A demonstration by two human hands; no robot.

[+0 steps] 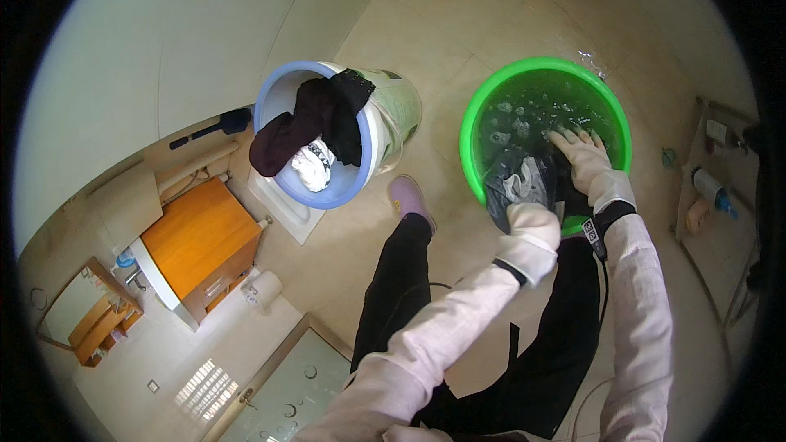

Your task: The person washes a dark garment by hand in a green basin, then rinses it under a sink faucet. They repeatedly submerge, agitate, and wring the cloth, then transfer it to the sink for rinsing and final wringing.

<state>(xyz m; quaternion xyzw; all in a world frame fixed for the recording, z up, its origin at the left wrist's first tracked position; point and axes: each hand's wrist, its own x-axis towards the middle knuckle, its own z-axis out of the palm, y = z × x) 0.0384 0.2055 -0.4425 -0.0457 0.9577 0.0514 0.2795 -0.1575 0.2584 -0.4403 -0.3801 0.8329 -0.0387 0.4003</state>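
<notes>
A green plastic basin (468,135) stands on the floor before me, holding dark, bubbly water and wet cloth. My left hand (533,227), in a pale glove, is at the basin's near left side on a dark garment (505,178) with a light grey patch; its fingers are hidden. My right hand (580,150), also gloved, lies over the water on the right with its fingers spread, partly at the surface, beside black cloth. Left of the basin, a white bucket with a blue rim (371,153) leans towards me in the view, with dark clothes (325,104) and a white cloth (313,164) at its mouth.
My feet stand on a tiled floor, one in a pink shoe (410,199). A squat toilet pan (301,215) lies behind the bucket. Farther left is an orange wooden cabinet (199,233). A corner rack (715,184) with bottles hangs at the right wall. A black cable runs from my right wrist.
</notes>
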